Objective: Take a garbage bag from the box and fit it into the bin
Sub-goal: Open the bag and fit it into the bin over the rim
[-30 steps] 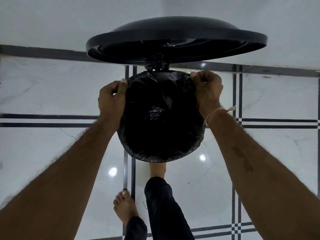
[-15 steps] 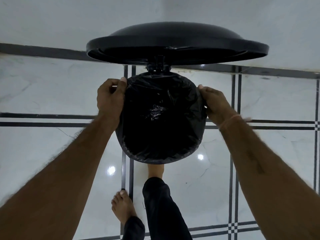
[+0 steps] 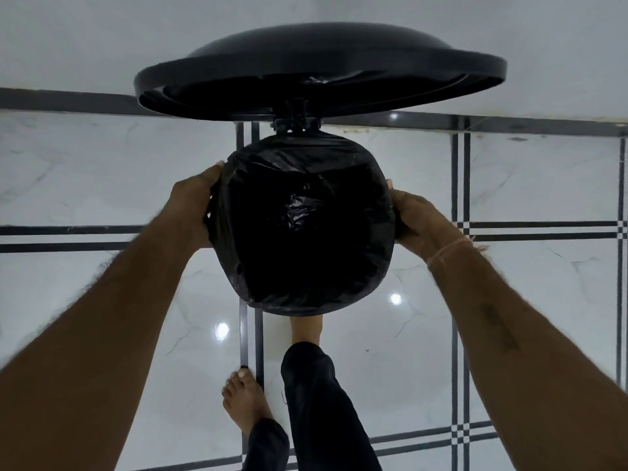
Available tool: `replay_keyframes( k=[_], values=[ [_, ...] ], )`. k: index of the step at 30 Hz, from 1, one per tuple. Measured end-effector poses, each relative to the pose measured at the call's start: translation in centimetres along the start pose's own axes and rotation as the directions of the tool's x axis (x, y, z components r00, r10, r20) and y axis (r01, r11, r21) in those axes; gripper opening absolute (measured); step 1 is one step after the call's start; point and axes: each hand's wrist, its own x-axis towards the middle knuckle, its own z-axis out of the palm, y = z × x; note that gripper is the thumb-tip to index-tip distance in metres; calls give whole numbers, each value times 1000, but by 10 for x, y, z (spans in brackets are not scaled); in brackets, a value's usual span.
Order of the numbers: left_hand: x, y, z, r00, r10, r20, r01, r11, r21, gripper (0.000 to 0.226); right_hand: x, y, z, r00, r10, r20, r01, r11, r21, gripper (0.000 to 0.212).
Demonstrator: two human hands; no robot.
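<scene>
I look straight down into a round black pedal bin. A black garbage bag [image 3: 302, 229] lines its inside and is folded out over the bin's rim [image 3: 380, 277]. The black lid [image 3: 319, 73] stands raised behind it on its hinge. My left hand [image 3: 193, 202] presses the bag's folded edge against the left side of the bin. My right hand [image 3: 414, 215] does the same on the right side; its fingers are hidden under the plastic. The box is not in view.
The bin stands on a glossy white tiled floor [image 3: 102, 185] with dark double lines, close to a white wall [image 3: 85, 39]. My right foot [image 3: 306, 329] rests on the pedal under the bin's front edge, and my left foot [image 3: 246, 399] stands on the floor.
Both hands have slid from the back of the rim down along the bin's sides, pulling the bag's edge lower. The lid has stayed raised.
</scene>
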Motion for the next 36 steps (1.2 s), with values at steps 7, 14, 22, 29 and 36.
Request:
replay_keyframes(
  k=[7, 14, 22, 29, 36],
  values=[
    [-5, -25, -10, 989, 146, -28, -147, 989, 0, 33, -22, 11, -5, 998, -54, 14, 55, 994, -92, 63],
    [-6, -29, -9, 995, 96, 9, -96, 995, 23, 40, -23, 4, 3, 999, 22, 29, -23, 998, 53, 54],
    [-18, -54, -7, 992, 117, -45, -120, 991, -55, 33, -29, 15, 3, 999, -24, 45, 19, 993, 119, 50],
    [-26, -59, -8, 990, 51, -130, -72, 984, -164, 20, -31, 17, 9, 990, -20, -139, 47, 981, 190, 41],
    [-64, -94, 2, 988, -40, -147, -21, 920, -391, 45, -75, 72, 22, 973, 153, -171, -71, 910, 409, 35]
  ],
)
